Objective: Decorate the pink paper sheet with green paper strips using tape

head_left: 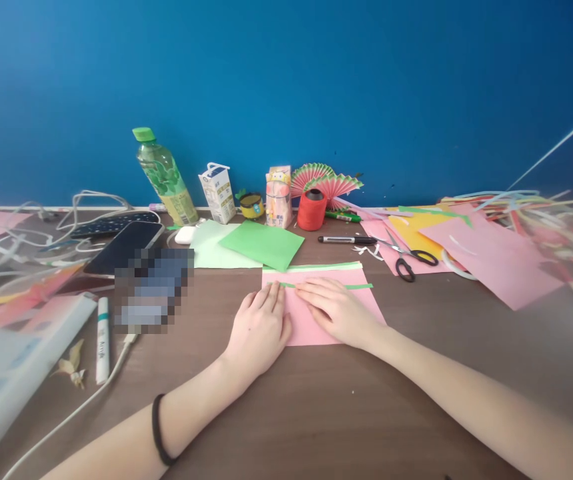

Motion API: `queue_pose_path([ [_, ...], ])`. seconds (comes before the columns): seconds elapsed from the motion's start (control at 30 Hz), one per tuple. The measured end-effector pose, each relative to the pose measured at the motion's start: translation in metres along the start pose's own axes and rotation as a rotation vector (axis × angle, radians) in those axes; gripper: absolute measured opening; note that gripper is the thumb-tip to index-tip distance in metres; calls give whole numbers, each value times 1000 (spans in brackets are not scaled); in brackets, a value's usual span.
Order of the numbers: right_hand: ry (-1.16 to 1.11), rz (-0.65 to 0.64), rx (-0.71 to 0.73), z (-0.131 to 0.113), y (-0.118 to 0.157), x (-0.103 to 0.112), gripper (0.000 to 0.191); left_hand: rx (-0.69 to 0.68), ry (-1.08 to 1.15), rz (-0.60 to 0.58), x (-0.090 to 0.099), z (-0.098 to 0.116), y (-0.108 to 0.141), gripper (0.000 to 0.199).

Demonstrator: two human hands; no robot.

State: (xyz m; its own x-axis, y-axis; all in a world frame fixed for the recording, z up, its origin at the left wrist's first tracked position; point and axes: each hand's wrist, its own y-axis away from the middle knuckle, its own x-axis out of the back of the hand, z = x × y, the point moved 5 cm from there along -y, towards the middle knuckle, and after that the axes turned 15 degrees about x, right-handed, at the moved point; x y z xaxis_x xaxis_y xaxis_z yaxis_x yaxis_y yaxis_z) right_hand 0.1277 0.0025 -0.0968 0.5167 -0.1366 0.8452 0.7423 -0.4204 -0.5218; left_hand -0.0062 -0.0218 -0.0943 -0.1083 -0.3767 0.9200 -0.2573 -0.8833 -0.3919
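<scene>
Two hands, left [260,325] and right [339,312], lie flat, fingers straightened, atop the pink sheet [304,328].

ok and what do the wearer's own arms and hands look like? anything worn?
Left hand and right hand are both ungloved, no rings visible. No sleeves show on either forearm. A plain black band circles the left forearm; nothing worn is visible on the right.

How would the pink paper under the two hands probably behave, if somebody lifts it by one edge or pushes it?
The pink paper looks thin, so it would probably be light and sag when lifted by one edge. A sideways push would likely meet some resistance, since the left hand and right hand rest on it.
</scene>
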Motion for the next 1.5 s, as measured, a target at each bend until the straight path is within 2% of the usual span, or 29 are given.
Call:
queue_pose_path([
  [0.7,-61,-14,0,0,1,-1,36,41,-25,-87,-2,-2,-3,41],
  [1.0,-61,-32,-13,0,0,0,36,46,-3,-80,-1,-2,-3,41],
  [1.13,-62,-33,-10,1,0,-1,36,64,31,-95,0,-3,-4,40],
  [1.33,-80,-34,-14,0,-1,0,35,170,135,-167,-3,-14,-8,45],
  [1.5,-80,-44,3,1,-1,1,37,157,185,-201,-5,-17,-11,42],
])
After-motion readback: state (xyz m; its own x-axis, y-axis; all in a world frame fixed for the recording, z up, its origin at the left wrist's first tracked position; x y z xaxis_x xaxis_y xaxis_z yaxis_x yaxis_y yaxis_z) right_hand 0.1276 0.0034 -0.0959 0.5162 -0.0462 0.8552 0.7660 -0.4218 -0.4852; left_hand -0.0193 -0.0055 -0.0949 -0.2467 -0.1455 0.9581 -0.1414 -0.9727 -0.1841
